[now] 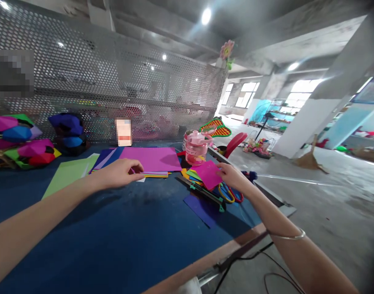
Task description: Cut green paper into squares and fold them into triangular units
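Currently | right hand [231, 177] pinching magenta square [207, 172] near table edge [275, 199] | left hand [125, 170], fingers parted, beside papers [156, 158] | roomy foreground tabletop [122, 241]

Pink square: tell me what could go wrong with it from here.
The pink square in the right hand might catch on the cutter or scissors lying close by. The loose coloured papers beside it could get dragged along or scattered. The bottle stands just beyond, so a careless sweep of that hand may knock it over.
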The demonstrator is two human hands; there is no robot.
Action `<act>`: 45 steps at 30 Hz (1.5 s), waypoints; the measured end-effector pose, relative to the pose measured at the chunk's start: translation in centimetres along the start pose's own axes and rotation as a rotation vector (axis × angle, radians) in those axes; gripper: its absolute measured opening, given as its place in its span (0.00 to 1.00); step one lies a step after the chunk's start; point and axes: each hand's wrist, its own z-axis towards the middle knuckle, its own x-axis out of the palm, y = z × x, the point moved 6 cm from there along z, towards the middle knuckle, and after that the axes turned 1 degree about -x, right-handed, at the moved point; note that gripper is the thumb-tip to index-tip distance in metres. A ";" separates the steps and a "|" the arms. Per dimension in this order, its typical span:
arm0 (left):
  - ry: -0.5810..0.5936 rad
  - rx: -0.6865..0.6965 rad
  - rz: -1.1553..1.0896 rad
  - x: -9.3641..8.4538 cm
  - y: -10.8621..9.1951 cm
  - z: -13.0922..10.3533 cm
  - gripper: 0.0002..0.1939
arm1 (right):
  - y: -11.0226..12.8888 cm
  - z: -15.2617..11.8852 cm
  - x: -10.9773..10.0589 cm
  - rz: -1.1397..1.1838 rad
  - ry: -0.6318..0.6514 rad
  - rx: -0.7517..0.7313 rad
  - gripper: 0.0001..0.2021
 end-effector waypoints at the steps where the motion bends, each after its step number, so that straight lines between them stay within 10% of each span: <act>1: 0.002 -0.004 0.005 0.1 0.2 0.0 0.20 | -0.1 0.4 0.2 -0.016 0.005 0.000 0.15; 12: -0.037 -0.078 0.101 -0.6 2.0 0.0 0.17 | 1.8 1.0 1.3 -0.020 -0.079 -0.110 0.16; 19: -0.099 -0.194 0.222 -1.2 4.9 1.7 0.09 | 11.8 -0.2 -0.2 0.114 -0.070 -0.446 0.15; 28: -0.069 -0.356 0.328 -2.3 9.5 1.4 0.14 | 21.7 2.9 3.7 0.037 0.040 -0.703 0.17; 45: -0.050 -0.347 0.316 -0.7 12.8 3.7 0.17 | 15.4 0.3 5.2 -0.198 0.160 -0.474 0.21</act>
